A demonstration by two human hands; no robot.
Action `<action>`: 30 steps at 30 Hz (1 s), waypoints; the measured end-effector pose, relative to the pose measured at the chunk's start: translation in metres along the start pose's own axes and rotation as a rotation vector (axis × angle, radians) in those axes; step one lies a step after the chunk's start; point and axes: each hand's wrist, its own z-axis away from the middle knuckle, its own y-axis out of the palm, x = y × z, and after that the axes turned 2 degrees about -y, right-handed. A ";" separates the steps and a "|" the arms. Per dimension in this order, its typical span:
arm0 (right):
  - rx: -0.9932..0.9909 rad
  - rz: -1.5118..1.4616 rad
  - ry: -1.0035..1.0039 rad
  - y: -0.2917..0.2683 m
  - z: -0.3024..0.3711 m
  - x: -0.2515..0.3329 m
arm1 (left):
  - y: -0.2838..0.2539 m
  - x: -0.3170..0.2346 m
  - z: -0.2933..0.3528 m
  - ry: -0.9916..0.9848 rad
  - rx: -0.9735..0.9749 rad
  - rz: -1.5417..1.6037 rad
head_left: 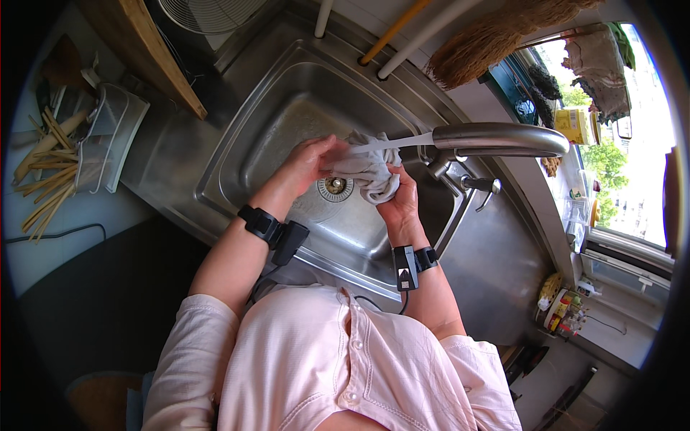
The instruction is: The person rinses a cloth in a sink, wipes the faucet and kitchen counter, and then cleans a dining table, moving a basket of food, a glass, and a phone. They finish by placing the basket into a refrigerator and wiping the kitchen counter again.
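Over the sink's drain I hold a bunched, wet, light grey cloth between my two hands. Water streams from the curved metal faucet onto the top of the cloth. My left hand grips its left side, fingers partly behind the stream and blurred by it. Around the right side and lower end of the cloth wraps my right hand. Both hands are above the basin of the steel sink, apart from its bottom. Folds of the cloth hide some of my fingertips.
A faucet lever sticks out right of the basin. At the left hang a white wire holder and several wooden chopsticks. A wooden board leans at the back left. A straw brush lies near the window, with pipes behind the sink.
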 end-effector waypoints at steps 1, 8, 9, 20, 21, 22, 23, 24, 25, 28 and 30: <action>-0.002 0.000 -0.001 -0.001 -0.001 0.000 | 0.001 -0.002 0.001 0.005 0.020 0.001; 0.017 0.050 0.071 0.011 0.002 -0.011 | 0.039 0.008 0.004 0.184 -0.043 0.041; -0.040 0.060 0.128 0.010 0.000 -0.013 | 0.035 0.020 -0.007 0.291 0.006 -0.069; 0.209 -0.207 0.258 0.011 -0.001 -0.059 | 0.066 0.019 -0.001 0.564 -0.509 -1.204; 0.205 -0.211 0.257 0.020 0.005 -0.057 | 0.058 0.010 -0.004 0.474 -0.477 -1.193; 0.151 -0.166 0.212 0.032 0.011 -0.056 | 0.057 0.011 -0.006 0.514 -0.552 -1.250; 0.098 -0.121 0.168 0.039 0.013 -0.056 | 0.057 0.012 -0.009 0.553 -0.628 -1.306; 0.095 -0.096 0.187 0.033 0.003 -0.051 | 0.059 0.016 -0.011 0.655 -0.625 -1.270; 0.112 -0.146 0.184 0.024 -0.004 -0.044 | 0.067 0.021 -0.009 0.754 -0.606 -1.233; 0.561 -0.240 0.195 0.000 -0.021 -0.025 | 0.084 0.027 0.006 0.798 -0.388 -1.313; 0.380 -0.269 0.194 -0.010 -0.013 -0.035 | 0.087 0.022 0.004 0.737 -0.385 -1.246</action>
